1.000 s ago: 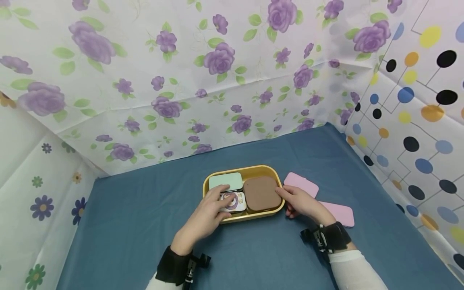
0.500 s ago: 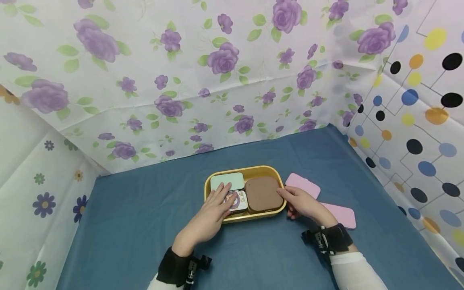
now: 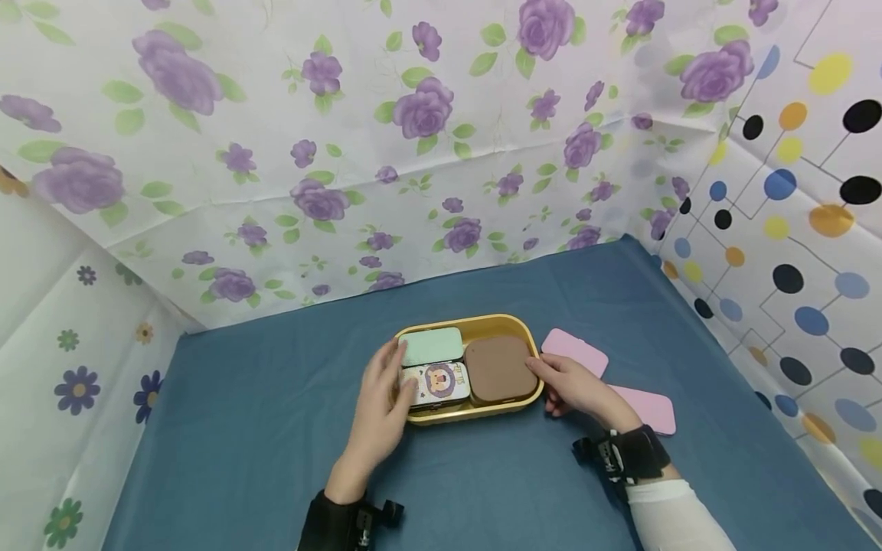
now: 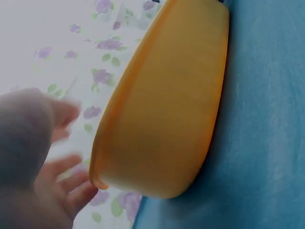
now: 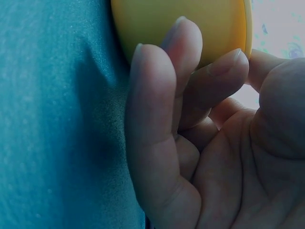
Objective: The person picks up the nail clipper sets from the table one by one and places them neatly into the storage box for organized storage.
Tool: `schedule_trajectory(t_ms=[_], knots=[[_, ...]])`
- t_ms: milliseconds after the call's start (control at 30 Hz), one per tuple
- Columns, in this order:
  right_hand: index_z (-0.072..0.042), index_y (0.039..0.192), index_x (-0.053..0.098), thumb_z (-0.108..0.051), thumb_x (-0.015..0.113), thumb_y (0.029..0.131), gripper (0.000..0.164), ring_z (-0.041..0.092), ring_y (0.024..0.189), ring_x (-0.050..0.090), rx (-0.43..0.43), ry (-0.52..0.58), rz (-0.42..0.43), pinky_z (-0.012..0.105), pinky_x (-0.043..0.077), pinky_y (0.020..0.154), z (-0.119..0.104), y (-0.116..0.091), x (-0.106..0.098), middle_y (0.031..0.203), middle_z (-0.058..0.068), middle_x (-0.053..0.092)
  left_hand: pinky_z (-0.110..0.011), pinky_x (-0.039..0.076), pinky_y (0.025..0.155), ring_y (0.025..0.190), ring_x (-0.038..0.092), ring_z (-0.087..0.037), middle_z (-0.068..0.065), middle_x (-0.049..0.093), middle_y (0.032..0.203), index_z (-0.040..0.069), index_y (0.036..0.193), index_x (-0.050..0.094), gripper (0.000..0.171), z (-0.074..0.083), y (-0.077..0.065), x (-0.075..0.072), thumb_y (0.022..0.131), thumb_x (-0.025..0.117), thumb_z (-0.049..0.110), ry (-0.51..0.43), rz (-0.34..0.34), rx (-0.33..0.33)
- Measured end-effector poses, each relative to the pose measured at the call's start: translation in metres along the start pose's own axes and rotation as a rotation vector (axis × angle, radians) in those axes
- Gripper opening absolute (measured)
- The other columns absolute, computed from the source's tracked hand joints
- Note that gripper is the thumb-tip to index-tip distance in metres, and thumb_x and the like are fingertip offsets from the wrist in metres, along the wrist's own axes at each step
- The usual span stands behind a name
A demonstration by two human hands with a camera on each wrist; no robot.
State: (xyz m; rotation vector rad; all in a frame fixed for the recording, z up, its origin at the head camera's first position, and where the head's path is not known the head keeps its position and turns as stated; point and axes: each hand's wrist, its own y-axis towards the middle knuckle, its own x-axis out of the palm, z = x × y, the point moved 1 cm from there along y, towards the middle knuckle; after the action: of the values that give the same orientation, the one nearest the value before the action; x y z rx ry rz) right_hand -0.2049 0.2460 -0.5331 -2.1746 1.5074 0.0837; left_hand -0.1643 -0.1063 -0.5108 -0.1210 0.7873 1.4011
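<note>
A yellow oblong container holds a mint-green tin, a white tin with a lion print and a brown rounded-square box. At its left end my left hand hovers with thumb and fingers apart. The left wrist view shows those fingers blurred, near the rim of the yellow wall; whether they touch is unclear. My right hand pinches the container's right end. In the right wrist view its fingers lie along the outer wall, with the thumb up at the rim.
Two pink flat cases lie on the blue cloth to the right, one partly behind my right forearm. A flowered sheet hangs behind, and a dotted sheet borders the right side.
My left hand has slid left off the lion tin to the container's left end, uncovering the lion print. The right hand stays at the right end.
</note>
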Motion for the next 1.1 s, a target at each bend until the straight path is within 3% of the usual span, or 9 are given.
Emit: schedule_trajectory(t_ms=[67, 133, 233, 367, 467, 600, 700, 833, 1100], knots=[[-0.01, 0.106, 0.064, -0.06, 0.054, 0.108, 0.051, 0.022, 0.06, 0.065, -0.001, -0.002, -0.002, 0.036, 0.059, 0.058, 0.0, 0.0, 0.0, 0.068, 0.006, 0.055, -0.064, 0.037, 0.113, 0.15, 0.038, -0.041, -0.02, 0.035, 0.167, 0.005, 0.165, 0.041, 0.056, -0.004, -0.002, 0.0, 0.112, 0.057, 0.015, -0.027, 0.104, -0.095], [-0.01, 0.106, 0.064, -0.06, 0.054, 0.108, 0.051, 0.022, 0.06, 0.065, 0.001, -0.003, -0.001, 0.036, 0.059, 0.058, -0.001, -0.001, -0.001, 0.068, 0.006, 0.054, -0.058, 0.044, 0.103, 0.137, 0.049, -0.037, -0.021, 0.041, 0.159, 0.004, 0.164, 0.041, 0.054, -0.008, -0.004, 0.001, 0.113, 0.055, 0.016, -0.054, 0.164, -0.194], [-0.01, 0.106, 0.064, -0.06, 0.054, 0.108, 0.051, 0.022, 0.061, 0.065, 0.004, -0.008, 0.003, 0.036, 0.059, 0.058, -0.002, -0.002, -0.003, 0.068, 0.006, 0.054, -0.044, 0.048, 0.085, 0.106, 0.058, -0.029, -0.019, 0.053, 0.138, 0.001, 0.154, 0.048, 0.046, -0.014, -0.004, 0.002, 0.112, 0.055, 0.019, -0.078, 0.175, -0.338], [-0.01, 0.106, 0.064, -0.06, 0.054, 0.108, 0.051, 0.022, 0.061, 0.065, -0.001, -0.013, 0.011, 0.036, 0.059, 0.058, -0.005, -0.003, -0.003, 0.069, 0.007, 0.055, -0.035, 0.042, 0.07, 0.074, 0.052, -0.021, -0.011, 0.057, 0.095, 0.002, 0.119, 0.059, 0.02, -0.019, -0.004, 0.002, 0.111, 0.057, 0.021, -0.082, 0.133, -0.451], [-0.011, 0.105, 0.064, -0.06, 0.054, 0.108, 0.051, 0.022, 0.061, 0.065, -0.005, -0.014, 0.011, 0.036, 0.059, 0.058, -0.006, -0.003, -0.001, 0.069, 0.006, 0.055, -0.034, 0.039, 0.06, 0.06, 0.048, -0.02, -0.006, 0.052, 0.073, 0.006, 0.096, 0.059, 0.022, -0.021, -0.004, 0.001, 0.111, 0.056, 0.022, -0.094, 0.09, -0.496], [-0.011, 0.104, 0.065, -0.06, 0.053, 0.109, 0.051, 0.022, 0.061, 0.066, -0.008, -0.021, 0.005, 0.036, 0.059, 0.058, -0.004, -0.003, 0.0, 0.069, 0.006, 0.055, -0.034, 0.04, 0.049, 0.048, 0.049, -0.022, -0.004, 0.05, 0.057, 0.009, 0.081, 0.057, 0.038, -0.022, -0.005, 0.0, 0.113, 0.053, 0.028, -0.155, 0.019, -0.549], [-0.01, 0.104, 0.064, -0.059, 0.053, 0.109, 0.051, 0.022, 0.061, 0.066, -0.017, -0.022, -0.001, 0.036, 0.059, 0.057, -0.003, -0.004, 0.002, 0.069, 0.006, 0.055, -0.035, 0.042, 0.045, 0.044, 0.05, -0.023, -0.006, 0.051, 0.055, 0.007, 0.079, 0.055, 0.041, -0.024, -0.005, -0.002, 0.114, 0.051, 0.028, -0.222, -0.02, -0.565], [-0.01, 0.105, 0.065, -0.059, 0.053, 0.109, 0.051, 0.022, 0.06, 0.066, -0.028, -0.026, 0.0, 0.036, 0.059, 0.057, -0.003, -0.002, 0.001, 0.068, 0.006, 0.055, -0.035, 0.043, 0.043, 0.041, 0.049, -0.024, -0.007, 0.052, 0.058, 0.005, 0.078, 0.056, 0.041, -0.026, -0.004, -0.002, 0.114, 0.051, 0.026, -0.287, -0.023, -0.567], [-0.01, 0.105, 0.065, -0.059, 0.054, 0.109, 0.051, 0.021, 0.06, 0.066, -0.015, -0.024, 0.012, 0.036, 0.059, 0.057, -0.002, -0.003, 0.0, 0.068, 0.006, 0.055, -0.038, 0.045, 0.042, 0.04, 0.048, -0.024, -0.008, 0.052, 0.059, 0.004, 0.078, 0.055, 0.042, -0.026, -0.004, 0.002, 0.114, 0.05, 0.026, -0.314, -0.012, -0.57]])
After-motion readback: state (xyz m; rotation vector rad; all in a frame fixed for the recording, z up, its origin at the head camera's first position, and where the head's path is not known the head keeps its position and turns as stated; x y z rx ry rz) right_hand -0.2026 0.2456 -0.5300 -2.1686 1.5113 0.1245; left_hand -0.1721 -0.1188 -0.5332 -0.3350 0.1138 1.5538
